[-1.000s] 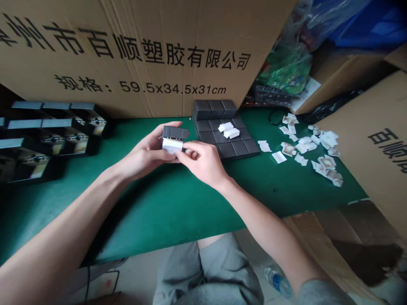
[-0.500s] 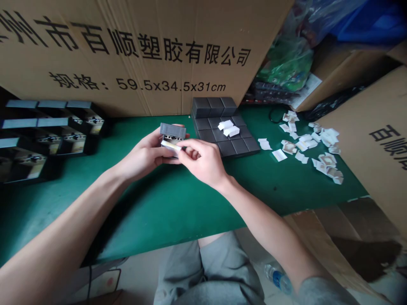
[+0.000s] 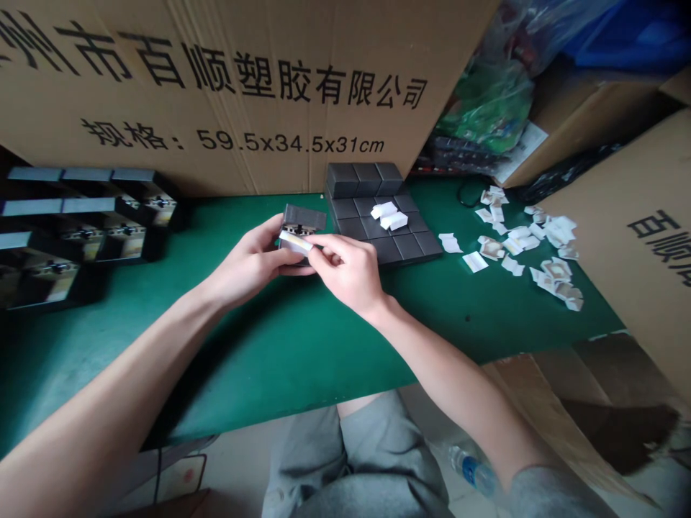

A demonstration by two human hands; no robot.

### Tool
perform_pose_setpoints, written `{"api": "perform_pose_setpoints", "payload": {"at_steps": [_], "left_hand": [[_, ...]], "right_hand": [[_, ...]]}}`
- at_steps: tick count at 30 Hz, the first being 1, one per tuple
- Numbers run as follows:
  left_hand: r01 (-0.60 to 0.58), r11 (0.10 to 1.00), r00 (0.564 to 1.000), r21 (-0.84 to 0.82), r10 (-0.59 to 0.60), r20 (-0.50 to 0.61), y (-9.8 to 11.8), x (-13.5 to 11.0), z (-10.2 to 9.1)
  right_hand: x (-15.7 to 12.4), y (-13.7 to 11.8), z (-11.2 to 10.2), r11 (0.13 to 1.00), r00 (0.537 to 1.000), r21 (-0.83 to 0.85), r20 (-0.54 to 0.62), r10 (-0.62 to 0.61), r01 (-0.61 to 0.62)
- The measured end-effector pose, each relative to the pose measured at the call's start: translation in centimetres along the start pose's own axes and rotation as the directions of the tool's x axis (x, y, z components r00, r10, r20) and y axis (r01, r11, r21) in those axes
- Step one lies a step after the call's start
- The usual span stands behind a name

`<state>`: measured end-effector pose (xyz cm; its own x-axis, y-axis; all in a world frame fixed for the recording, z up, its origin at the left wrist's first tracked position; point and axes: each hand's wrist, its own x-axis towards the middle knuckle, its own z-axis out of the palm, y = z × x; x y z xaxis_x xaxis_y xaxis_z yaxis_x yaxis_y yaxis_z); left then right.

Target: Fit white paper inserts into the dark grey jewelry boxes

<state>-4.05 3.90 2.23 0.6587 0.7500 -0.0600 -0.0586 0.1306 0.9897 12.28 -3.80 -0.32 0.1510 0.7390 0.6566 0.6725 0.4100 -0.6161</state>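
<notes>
My left hand (image 3: 251, 259) is closed around a small black hinged box (image 3: 305, 217), held above the green table with its lid raised. Across the box's front part lies a white strip (image 3: 296, 242) with a yellowish edge. The fingers of my right hand (image 3: 348, 270) pinch the right end of this strip. How far the strip sits inside the box is hard to make out. Just to the right, a block of closed black boxes (image 3: 396, 248) stands on the table, with two folded white pieces (image 3: 396, 220) on top.
Several open black boxes (image 3: 122, 234) stand in rows at the left. Many crumpled white paper pieces (image 3: 521, 241) lie scattered at the right of the green table (image 3: 259, 374). A large cardboard carton (image 3: 242, 86) rises behind, and another carton (image 3: 642, 208) stands at the right.
Both hands and the box have shifted slightly to the right. The white strip is now tilted, its right end lower, and the box's lid looks darker.
</notes>
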Motion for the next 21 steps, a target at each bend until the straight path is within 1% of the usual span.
{"api": "perform_pose_setpoints", "payload": {"at_steps": [7,11,14,16,21], "left_hand": [[-0.029,0.999,0.999,0.022,0.03,-0.023,-0.16,0.04,0.1],[-0.036,0.997,0.998,0.068,0.04,-0.054,-0.35,0.08,0.04],[-0.029,0.995,0.998,0.1,0.035,-0.056,-0.34,0.02,0.05],[-0.026,0.995,0.998,0.092,0.031,-0.051,-0.24,-0.04,0.16],[-0.025,0.997,0.998,0.068,0.028,-0.056,0.05,-0.09,0.53]], "right_hand": [[-0.2,-0.05,-0.04,1.0,1.0,-0.031,-0.005,-0.002,0.002],[-0.28,-0.19,-0.02,0.994,0.997,-0.085,-0.044,-0.067,0.063],[-0.3,-0.16,0.02,0.992,0.995,-0.086,-0.042,-0.094,0.09],[-0.28,-0.08,0.0,0.996,0.997,-0.064,-0.032,-0.068,0.066],[-0.16,0.1,-0.21,0.997,0.999,-0.069,0.045,0.023,-0.02]]}}
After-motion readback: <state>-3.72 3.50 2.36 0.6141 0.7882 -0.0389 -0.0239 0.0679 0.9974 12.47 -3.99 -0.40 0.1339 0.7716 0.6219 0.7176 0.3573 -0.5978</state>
